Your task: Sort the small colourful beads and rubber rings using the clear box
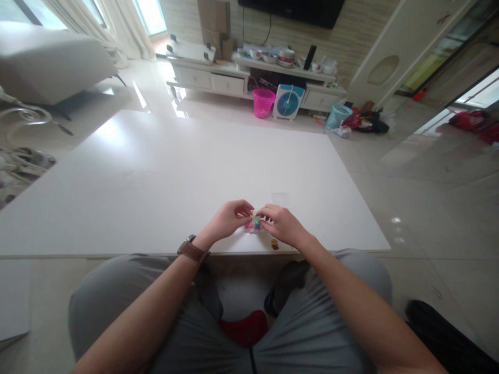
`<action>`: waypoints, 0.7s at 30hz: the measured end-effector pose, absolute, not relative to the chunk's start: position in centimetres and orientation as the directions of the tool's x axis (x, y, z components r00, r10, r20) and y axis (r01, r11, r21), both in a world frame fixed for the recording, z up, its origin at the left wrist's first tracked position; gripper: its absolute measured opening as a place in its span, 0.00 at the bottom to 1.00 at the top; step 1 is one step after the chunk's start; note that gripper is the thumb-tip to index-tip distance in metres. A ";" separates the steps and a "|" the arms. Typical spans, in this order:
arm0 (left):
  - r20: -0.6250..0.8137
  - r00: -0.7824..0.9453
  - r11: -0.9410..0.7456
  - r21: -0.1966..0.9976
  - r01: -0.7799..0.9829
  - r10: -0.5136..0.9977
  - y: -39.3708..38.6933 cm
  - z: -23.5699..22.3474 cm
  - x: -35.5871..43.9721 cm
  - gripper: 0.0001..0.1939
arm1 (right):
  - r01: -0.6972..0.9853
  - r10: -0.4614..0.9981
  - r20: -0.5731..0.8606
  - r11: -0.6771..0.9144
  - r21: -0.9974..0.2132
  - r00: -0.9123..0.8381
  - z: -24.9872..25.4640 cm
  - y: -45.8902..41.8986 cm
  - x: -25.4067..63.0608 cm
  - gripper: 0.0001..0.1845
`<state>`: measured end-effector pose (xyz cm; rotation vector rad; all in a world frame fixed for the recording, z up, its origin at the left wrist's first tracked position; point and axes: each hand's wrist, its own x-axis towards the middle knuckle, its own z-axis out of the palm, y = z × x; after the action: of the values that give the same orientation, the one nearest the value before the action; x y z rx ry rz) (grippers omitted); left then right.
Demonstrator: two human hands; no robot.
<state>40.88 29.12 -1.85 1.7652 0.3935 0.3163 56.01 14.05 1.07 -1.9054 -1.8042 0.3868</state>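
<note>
A small clear box with bright pink, green and blue pieces in it is on the white table, close to its front edge. My left hand has its fingers closed at the box's left side. From the right, my right hand curls its fingers onto the box's other side. The fingertips partly hide the box and its contents. Just below my right hand lies a tiny yellow and dark figure. A flat clear square piece, like a lid, rests beyond that hand.
The table's front edge runs just before my knees. Across the floor stand a pink basket, a blue and white fan and a light blue basket. Behind them is a low white cabinet with bowls on top.
</note>
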 end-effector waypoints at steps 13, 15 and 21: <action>-0.085 0.925 -0.077 0.990 0.122 0.371 28.5 -1.1 40.8 0.16 | 0.859 0.993 0.121 0.050 -0.509 0.014 1.1 14.1 56.0 0.03; -0.069 0.910 -0.170 0.974 0.150 0.408 29.0 -1.3 40.6 0.14 | 0.871 0.996 0.079 0.011 -0.491 0.031 1.0 14.0 56.2 0.03; 0.017 0.904 -0.432 0.882 0.188 0.427 29.6 -1.3 40.3 0.10 | 0.886 0.998 0.004 -0.058 -0.460 0.067 0.8 13.9 57.6 0.05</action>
<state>40.31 29.59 -1.30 2.0256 0.4439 0.2894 57.55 13.94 0.79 -2.0104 -1.8820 0.4548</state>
